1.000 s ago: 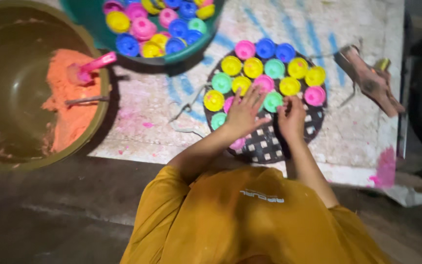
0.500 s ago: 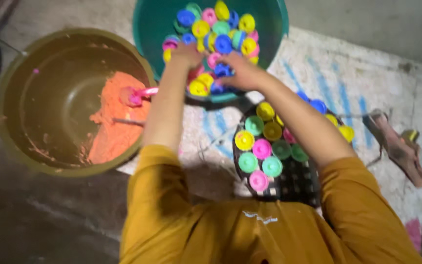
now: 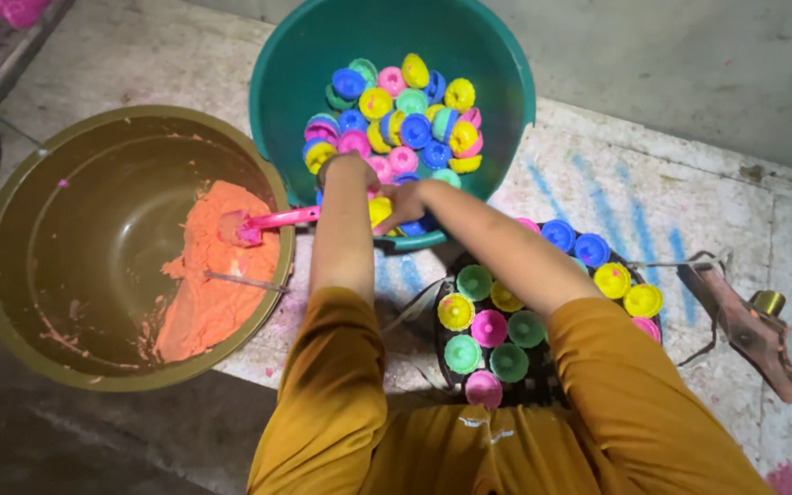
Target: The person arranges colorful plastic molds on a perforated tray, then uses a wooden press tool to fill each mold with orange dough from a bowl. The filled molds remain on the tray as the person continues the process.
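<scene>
Whitish, paint-stained slab [image 3: 653, 197] on a dark floor serves as our work surface. We count two basins on it: one teal plastic basin [image 3: 497, 69] at top centre and one olive-brown round basin [image 3: 130, 247] at left, the latter holding a heap of orange paste [image 3: 203, 275] with one pink scoop [image 3: 263, 223] stuck in it.

Small fluted plastic moulds [image 3: 405, 119] fill the teal basin: roughly two dozen visible, in pink, blue, yellow and green; an exact count is not possible because they overlap. On the round dark mesh tray [image 3: 543, 390] below it we count about twelve more moulds [image 3: 489, 327], partly hidden by our right arm. One brown sandal [image 3: 749, 335] lies at the right edge of the slab.

Both hands are inside the teal basin at its near wall. Our left hand [image 3: 348, 170] lies knuckles-up on the pile, fingers curled down among the pink moulds; whether it grips one we cannot tell. Our right hand [image 3: 401, 203] is just beside it, fingers closed around a yellow mould [image 3: 379, 211], which sits between thumb and fingertips, close against the basin's near wall.
</scene>
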